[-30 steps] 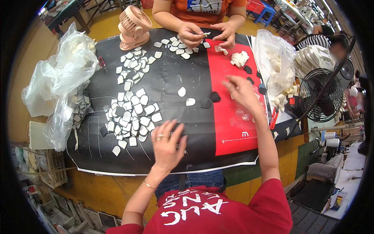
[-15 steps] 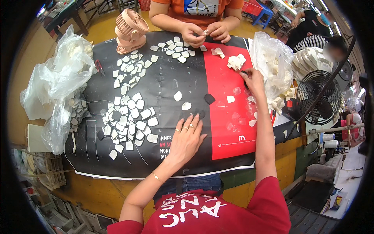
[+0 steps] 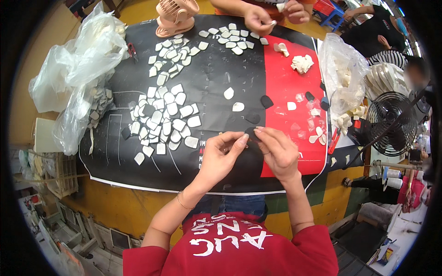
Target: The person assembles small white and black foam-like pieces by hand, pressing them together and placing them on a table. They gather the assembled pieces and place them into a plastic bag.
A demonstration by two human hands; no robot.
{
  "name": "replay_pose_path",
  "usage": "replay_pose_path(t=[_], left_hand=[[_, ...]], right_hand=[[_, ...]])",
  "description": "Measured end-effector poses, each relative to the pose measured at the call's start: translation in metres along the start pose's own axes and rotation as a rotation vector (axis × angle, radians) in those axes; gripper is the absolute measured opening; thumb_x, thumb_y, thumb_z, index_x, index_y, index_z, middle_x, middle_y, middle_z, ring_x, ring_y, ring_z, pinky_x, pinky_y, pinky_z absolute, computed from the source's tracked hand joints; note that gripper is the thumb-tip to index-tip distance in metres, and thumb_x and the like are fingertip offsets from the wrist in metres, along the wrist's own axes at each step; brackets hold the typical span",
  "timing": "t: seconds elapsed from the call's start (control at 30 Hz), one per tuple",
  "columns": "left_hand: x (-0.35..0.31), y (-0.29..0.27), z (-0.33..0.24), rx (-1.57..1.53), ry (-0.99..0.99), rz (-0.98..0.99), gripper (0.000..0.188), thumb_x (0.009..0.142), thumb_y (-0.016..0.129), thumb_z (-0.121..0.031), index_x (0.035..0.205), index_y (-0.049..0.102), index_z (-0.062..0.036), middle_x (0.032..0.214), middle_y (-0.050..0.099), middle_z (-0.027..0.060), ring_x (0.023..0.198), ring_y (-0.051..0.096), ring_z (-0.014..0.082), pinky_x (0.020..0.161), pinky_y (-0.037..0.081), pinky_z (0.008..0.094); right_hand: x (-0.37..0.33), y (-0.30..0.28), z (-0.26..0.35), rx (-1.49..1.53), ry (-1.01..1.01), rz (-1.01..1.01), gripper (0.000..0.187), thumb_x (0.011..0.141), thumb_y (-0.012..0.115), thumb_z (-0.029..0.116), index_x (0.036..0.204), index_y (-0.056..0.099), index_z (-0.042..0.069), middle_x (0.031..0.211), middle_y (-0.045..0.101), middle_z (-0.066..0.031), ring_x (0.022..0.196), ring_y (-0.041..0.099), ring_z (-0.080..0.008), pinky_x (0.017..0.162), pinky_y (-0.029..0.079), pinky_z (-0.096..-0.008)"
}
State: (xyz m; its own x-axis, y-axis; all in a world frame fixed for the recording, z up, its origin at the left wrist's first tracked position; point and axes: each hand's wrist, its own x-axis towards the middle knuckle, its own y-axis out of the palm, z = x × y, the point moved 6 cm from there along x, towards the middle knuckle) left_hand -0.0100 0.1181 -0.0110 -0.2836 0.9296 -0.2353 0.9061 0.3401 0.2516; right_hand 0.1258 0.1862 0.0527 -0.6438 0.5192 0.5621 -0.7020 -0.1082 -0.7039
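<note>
Black and small, a flat piece (image 3: 251, 133) is now pinched in the fingertips of our left hand (image 3: 222, 156) and right hand (image 3: 280, 154), drawn together from apart over the desk's (image 3: 230, 177) near middle, making the work seemingly two-handed.

Left forearm (image 3: 171, 215) and right forearm (image 3: 300, 207) slant inward, both elbows bent. Left hand (image 3: 219, 155): thumb and index finger pinched together. Right hand (image 3: 282, 156): likewise pinched (fingers rather straighter), its fingertips (image 3: 258, 131) just beside the left's.

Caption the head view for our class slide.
Left hand and right hand hold a small dark piece, white pieces clustered to the left.
</note>
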Motion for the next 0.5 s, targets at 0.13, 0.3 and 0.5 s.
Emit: replay_pose_path(t=[0.13,0.3,0.5], left_hand=[[-0.006,-0.007,0.006,-0.048,-0.026,0.000,0.022,0.097,0.066,-0.012,0.109,0.071,0.0060,0.094,0.072,0.0075,0.084,0.065,0.0077,0.075,0.052,0.0230],[-0.012,-0.011,-0.002,0.158,0.141,-0.012,0.017,0.096,0.065,-0.009,0.104,0.071,0.0058,0.088,0.070,0.0062,0.078,0.063,0.0094,0.069,0.050,0.0258],[-0.027,-0.005,-0.017,0.492,0.323,-0.066,0.015,0.094,0.065,-0.008,0.096,0.069,0.0065,0.085,0.067,0.0142,0.071,0.064,0.0235,0.064,0.048,0.0319]], right_hand=[[-0.006,0.008,0.014,0.066,0.088,0.049,0.032,0.079,0.077,0.000,0.111,0.070,-0.002,0.112,0.069,-0.0159,0.094,0.071,-0.0311,0.077,0.059,-0.0351],[-0.013,0.008,0.015,0.306,0.202,0.091,0.031,0.084,0.076,0.003,0.113,0.068,-0.003,0.114,0.069,-0.0183,0.096,0.071,-0.0322,0.078,0.060,-0.0370],[-0.023,0.013,0.019,0.149,0.158,0.148,0.028,0.085,0.073,0.003,0.112,0.067,-0.005,0.108,0.069,-0.0187,0.092,0.071,-0.0325,0.074,0.060,-0.0378]])
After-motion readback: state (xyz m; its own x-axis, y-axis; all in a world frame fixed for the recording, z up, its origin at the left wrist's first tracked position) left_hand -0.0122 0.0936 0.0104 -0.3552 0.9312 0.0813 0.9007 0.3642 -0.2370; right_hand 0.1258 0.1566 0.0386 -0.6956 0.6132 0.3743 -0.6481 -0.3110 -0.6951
